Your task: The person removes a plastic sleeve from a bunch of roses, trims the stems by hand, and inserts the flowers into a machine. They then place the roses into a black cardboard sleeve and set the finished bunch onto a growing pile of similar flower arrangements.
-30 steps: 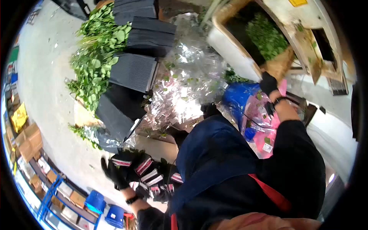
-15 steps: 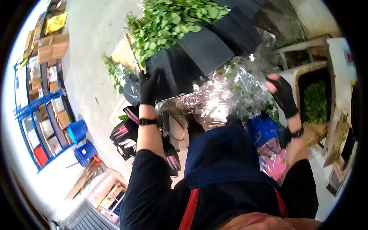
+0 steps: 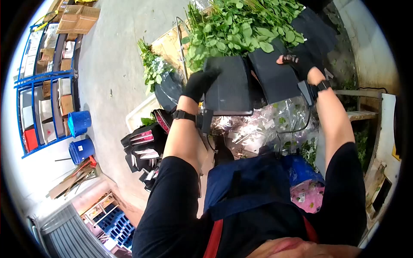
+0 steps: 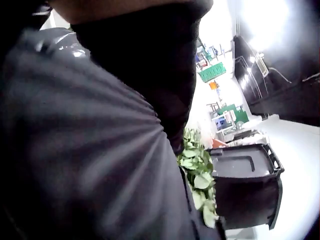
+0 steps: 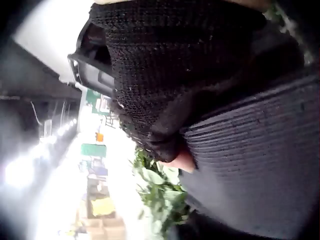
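Two leafy bunches in dark corrugated wrapping lie side by side in front of me in the head view, the left bunch [image 3: 230,88] and the right bunch [image 3: 275,79]. Their green leaves [image 3: 241,32] spread out at the far end. My gloved left hand [image 3: 200,84] grips the left bunch at its side; in the left wrist view creases in the wrapping [image 4: 100,150] run toward the glove, and the fingertips are hidden. My gloved right hand [image 3: 301,62] holds the right bunch near the leaves. A bare fingertip [image 5: 182,161] touches the ribbed wrapping in the right wrist view.
Crumpled clear plastic [image 3: 266,122] with loose leaves lies below the bunches. Several smaller black packages [image 3: 144,146] stand to the left. A blue bucket [image 3: 299,170] and pink plastic [image 3: 307,195] are by my right side. Blue shelving [image 3: 47,107] stands far left.
My view has swung toward the bunches. The left hand has come over from the small black packages to the left bunch. The right hand has left the pink plastic and reached the right bunch.
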A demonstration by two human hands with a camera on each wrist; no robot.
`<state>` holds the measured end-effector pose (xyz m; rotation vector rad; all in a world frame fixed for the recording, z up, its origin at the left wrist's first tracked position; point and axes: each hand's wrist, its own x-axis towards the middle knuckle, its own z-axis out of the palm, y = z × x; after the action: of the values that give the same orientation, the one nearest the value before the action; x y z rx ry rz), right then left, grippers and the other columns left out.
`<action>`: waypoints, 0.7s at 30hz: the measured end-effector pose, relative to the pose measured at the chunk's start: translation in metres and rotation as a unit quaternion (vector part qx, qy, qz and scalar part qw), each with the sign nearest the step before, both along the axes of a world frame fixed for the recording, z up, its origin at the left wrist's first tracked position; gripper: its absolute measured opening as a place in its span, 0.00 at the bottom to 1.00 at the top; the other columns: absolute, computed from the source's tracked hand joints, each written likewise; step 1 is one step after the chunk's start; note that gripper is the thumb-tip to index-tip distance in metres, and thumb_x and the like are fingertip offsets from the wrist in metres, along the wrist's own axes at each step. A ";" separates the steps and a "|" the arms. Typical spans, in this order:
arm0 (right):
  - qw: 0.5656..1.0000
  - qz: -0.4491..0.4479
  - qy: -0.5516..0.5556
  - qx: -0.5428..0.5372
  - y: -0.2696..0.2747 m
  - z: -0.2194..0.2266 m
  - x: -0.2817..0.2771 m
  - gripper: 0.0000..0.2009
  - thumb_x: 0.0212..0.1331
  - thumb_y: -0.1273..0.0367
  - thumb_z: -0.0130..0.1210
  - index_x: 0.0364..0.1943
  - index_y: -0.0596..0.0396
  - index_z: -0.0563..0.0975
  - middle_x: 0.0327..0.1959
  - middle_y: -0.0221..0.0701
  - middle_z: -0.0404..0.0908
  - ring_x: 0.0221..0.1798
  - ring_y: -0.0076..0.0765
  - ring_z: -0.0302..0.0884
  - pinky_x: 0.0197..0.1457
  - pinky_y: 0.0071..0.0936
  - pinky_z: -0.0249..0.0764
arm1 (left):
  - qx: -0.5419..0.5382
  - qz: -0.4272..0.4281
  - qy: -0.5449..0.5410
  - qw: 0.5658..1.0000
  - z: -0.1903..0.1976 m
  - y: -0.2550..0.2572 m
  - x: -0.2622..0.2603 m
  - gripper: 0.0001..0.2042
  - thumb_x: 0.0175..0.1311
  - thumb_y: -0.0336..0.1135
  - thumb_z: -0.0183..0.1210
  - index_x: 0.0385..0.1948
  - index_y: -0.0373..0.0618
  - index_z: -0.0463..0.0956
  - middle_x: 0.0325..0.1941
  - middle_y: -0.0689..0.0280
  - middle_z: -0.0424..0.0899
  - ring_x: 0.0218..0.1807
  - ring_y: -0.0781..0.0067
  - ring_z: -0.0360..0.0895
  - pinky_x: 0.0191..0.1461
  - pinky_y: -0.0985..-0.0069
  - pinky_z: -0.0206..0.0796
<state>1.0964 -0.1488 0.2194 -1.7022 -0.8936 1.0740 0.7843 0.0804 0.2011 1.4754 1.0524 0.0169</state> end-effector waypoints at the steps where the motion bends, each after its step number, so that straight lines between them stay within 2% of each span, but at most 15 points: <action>1: 0.982 0.077 -0.140 0.097 -0.011 0.012 -0.002 0.07 0.54 0.72 0.56 0.36 0.56 0.81 0.40 0.32 0.82 0.48 0.31 0.78 0.56 0.27 0.69 | 0.033 -0.011 0.017 0.999 0.013 -0.004 0.001 0.27 0.52 0.55 0.64 0.37 0.33 0.79 0.26 0.63 0.81 0.31 0.75 0.75 0.37 0.77 0.67; 2: 0.931 0.119 -0.284 0.198 -0.021 0.023 -0.003 0.07 0.56 0.75 0.52 0.36 0.56 0.81 0.42 0.32 0.82 0.50 0.31 0.77 0.57 0.27 0.69 | 0.112 -0.107 0.051 0.987 0.010 0.001 -0.003 0.24 0.54 0.46 0.65 0.44 0.33 0.76 0.35 0.63 0.81 0.35 0.75 0.76 0.39 0.78 0.69; 3: 0.940 0.097 -0.272 0.184 -0.043 0.003 0.008 0.08 0.57 0.75 0.50 0.37 0.57 0.80 0.46 0.33 0.81 0.51 0.33 0.77 0.58 0.27 0.68 | 0.062 -0.058 -0.024 0.996 0.015 -0.004 -0.004 0.24 0.54 0.42 0.65 0.47 0.34 0.74 0.38 0.62 0.80 0.38 0.74 0.76 0.41 0.77 0.70; 4: 0.996 0.019 -0.038 0.078 -0.057 0.048 -0.014 0.09 0.57 0.72 0.52 0.40 0.57 0.79 0.45 0.31 0.81 0.50 0.29 0.76 0.58 0.27 0.68 | 0.010 -0.010 -0.099 0.995 0.022 -0.018 -0.005 0.24 0.55 0.39 0.65 0.50 0.34 0.72 0.42 0.62 0.79 0.40 0.74 0.76 0.42 0.77 0.70; 5: 0.973 -0.133 0.188 -0.003 -0.069 0.095 -0.037 0.11 0.57 0.70 0.54 0.43 0.56 0.78 0.44 0.29 0.80 0.48 0.26 0.76 0.57 0.27 0.68 | -0.041 0.037 -0.174 0.983 0.032 -0.030 -0.005 0.25 0.55 0.35 0.65 0.53 0.35 0.70 0.46 0.62 0.78 0.42 0.74 0.76 0.44 0.77 0.71; 6: 0.975 0.036 -0.189 0.113 -0.095 0.104 -0.039 0.14 0.58 0.70 0.53 0.48 0.53 0.75 0.46 0.31 0.78 0.48 0.28 0.74 0.53 0.27 0.70 | -0.054 0.054 -0.165 0.983 0.049 -0.040 -0.006 0.28 0.54 0.28 0.65 0.58 0.36 0.64 0.54 0.61 0.73 0.47 0.73 0.74 0.47 0.76 0.72; 7: 0.961 -0.163 0.223 0.000 -0.116 0.113 -0.048 0.19 0.54 0.63 0.58 0.50 0.56 0.74 0.46 0.36 0.77 0.45 0.31 0.76 0.48 0.29 0.74 | -0.083 0.072 -0.170 0.979 0.053 -0.050 -0.009 0.27 0.54 0.28 0.64 0.57 0.35 0.66 0.50 0.61 0.76 0.45 0.73 0.76 0.46 0.79 0.71; 8: 0.935 -0.257 0.243 -0.018 -0.112 0.151 -0.081 0.24 0.50 0.64 0.59 0.51 0.61 0.72 0.47 0.40 0.77 0.43 0.35 0.77 0.46 0.33 0.77 | -0.062 0.054 -0.112 0.990 0.045 -0.056 -0.017 0.27 0.54 0.29 0.64 0.57 0.35 0.66 0.48 0.62 0.77 0.44 0.73 0.76 0.46 0.79 0.72; 11: 0.863 -0.209 0.452 0.083 -0.107 0.222 -0.141 0.32 0.43 0.69 0.56 0.58 0.66 0.66 0.52 0.42 0.75 0.48 0.42 0.77 0.53 0.34 0.74 | -0.061 0.075 -0.165 0.982 0.103 -0.105 -0.022 0.27 0.52 0.30 0.66 0.54 0.34 0.67 0.43 0.62 0.80 0.40 0.71 0.78 0.45 0.77 0.72; 12: 0.908 -0.211 0.361 0.019 -0.141 0.173 -0.147 0.33 0.43 0.68 0.57 0.59 0.65 0.65 0.54 0.42 0.73 0.51 0.42 0.75 0.56 0.34 0.72 | -0.180 0.116 -0.301 0.929 0.101 -0.124 -0.023 0.26 0.51 0.31 0.67 0.52 0.34 0.68 0.45 0.61 0.79 0.43 0.72 0.77 0.46 0.75 0.71; 13: 0.932 -0.213 0.293 0.005 -0.152 0.162 -0.162 0.33 0.44 0.68 0.59 0.59 0.64 0.65 0.54 0.41 0.73 0.52 0.40 0.74 0.57 0.33 0.71 | -0.068 0.087 -0.280 0.954 0.100 -0.142 -0.023 0.24 0.52 0.29 0.65 0.51 0.35 0.69 0.47 0.61 0.79 0.46 0.72 0.76 0.48 0.73 0.70; 14: 0.950 -0.217 0.223 -0.012 -0.163 0.151 -0.177 0.33 0.45 0.67 0.61 0.59 0.63 0.66 0.55 0.41 0.73 0.54 0.39 0.73 0.58 0.31 0.69 | -0.108 0.070 -0.286 0.950 0.102 -0.160 -0.023 0.23 0.53 0.28 0.64 0.51 0.36 0.69 0.47 0.62 0.78 0.47 0.72 0.76 0.49 0.73 0.69; 17: 0.977 -0.212 0.034 -0.015 -0.172 0.188 -0.216 0.34 0.46 0.65 0.65 0.59 0.61 0.66 0.56 0.40 0.73 0.56 0.34 0.70 0.60 0.29 0.65 | -0.101 -0.036 -0.277 0.955 0.130 -0.195 -0.022 0.20 0.56 0.28 0.61 0.51 0.38 0.70 0.48 0.63 0.78 0.48 0.73 0.75 0.50 0.74 0.68; 18: 0.967 -0.252 0.021 -0.033 -0.210 0.147 -0.218 0.34 0.46 0.65 0.65 0.59 0.60 0.66 0.55 0.38 0.73 0.57 0.33 0.69 0.60 0.29 0.65 | -0.075 -0.082 -0.272 0.956 0.140 -0.206 -0.019 0.19 0.56 0.28 0.61 0.51 0.39 0.70 0.48 0.63 0.79 0.47 0.73 0.76 0.50 0.74 0.68; 21: 0.944 -0.306 0.116 0.034 -0.247 0.176 -0.229 0.34 0.46 0.64 0.66 0.59 0.60 0.67 0.54 0.38 0.74 0.56 0.34 0.71 0.60 0.31 0.66 | -0.143 -0.196 -0.226 0.943 0.113 -0.246 -0.012 0.19 0.59 0.27 0.57 0.53 0.39 0.69 0.51 0.61 0.77 0.51 0.73 0.74 0.54 0.75 0.65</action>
<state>0.8674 -0.3960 0.3952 -1.5959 -0.2136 0.7779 0.7726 -0.1660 0.3143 1.3061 0.3613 -0.0757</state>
